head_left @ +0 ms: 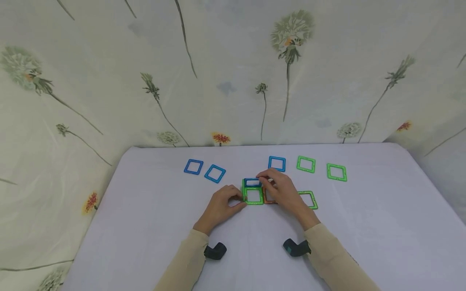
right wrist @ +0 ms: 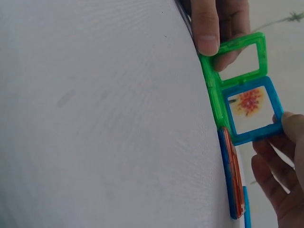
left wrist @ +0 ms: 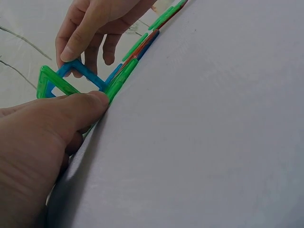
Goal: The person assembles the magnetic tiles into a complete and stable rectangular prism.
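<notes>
A square green magnetic tile (head_left: 254, 203) lies flat on the table, with another green tile (right wrist: 262, 57) standing upright along its left side. A blue magnetic tile (right wrist: 255, 136) stands at the flat tile's far edge, meeting the upright green one at a corner. My left hand (head_left: 223, 202) pinches the green tiles near their shared lower corner, its thumb in front. At the blue tile's upper right corner, my right hand (head_left: 282, 190) grips it between thumb and fingers. An orange-red tile (head_left: 271, 202) lies against the green tile's right side, partly hidden by the right hand.
Two blue tiles (head_left: 191, 173) lie at the back left. Behind the right hand are another blue tile (head_left: 277, 157) and two green tiles (head_left: 337, 179). One more green tile (head_left: 314, 200) shows beside the right wrist. A patterned cloth (head_left: 233, 113) hangs behind the table.
</notes>
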A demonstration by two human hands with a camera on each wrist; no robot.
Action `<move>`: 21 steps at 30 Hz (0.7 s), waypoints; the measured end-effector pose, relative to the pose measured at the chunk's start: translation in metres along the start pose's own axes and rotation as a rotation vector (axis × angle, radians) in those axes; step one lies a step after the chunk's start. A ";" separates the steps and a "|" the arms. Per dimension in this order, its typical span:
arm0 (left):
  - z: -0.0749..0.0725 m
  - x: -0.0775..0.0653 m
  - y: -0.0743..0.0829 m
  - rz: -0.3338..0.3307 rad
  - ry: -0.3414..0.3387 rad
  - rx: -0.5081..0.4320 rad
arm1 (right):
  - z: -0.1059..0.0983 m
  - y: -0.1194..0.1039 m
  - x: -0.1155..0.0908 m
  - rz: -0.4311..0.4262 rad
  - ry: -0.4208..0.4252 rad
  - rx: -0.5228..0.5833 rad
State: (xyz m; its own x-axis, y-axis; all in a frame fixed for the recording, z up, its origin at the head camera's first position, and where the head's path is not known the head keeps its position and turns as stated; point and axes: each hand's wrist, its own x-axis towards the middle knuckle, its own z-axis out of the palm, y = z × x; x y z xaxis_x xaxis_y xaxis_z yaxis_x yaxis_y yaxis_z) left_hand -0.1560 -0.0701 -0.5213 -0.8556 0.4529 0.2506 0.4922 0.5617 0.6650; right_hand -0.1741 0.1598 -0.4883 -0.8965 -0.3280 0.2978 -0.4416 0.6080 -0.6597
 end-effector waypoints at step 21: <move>-0.001 -0.001 0.004 -0.029 -0.014 0.005 | -0.021 0.016 -0.015 0.096 0.063 0.016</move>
State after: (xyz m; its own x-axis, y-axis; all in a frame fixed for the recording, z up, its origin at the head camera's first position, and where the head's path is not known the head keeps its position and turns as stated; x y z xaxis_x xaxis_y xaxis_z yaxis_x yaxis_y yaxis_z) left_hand -0.1532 -0.0688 -0.5182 -0.8670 0.4464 0.2215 0.4683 0.5778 0.6684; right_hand -0.1688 0.1902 -0.4888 -0.9352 -0.2227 0.2754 -0.3538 0.6222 -0.6983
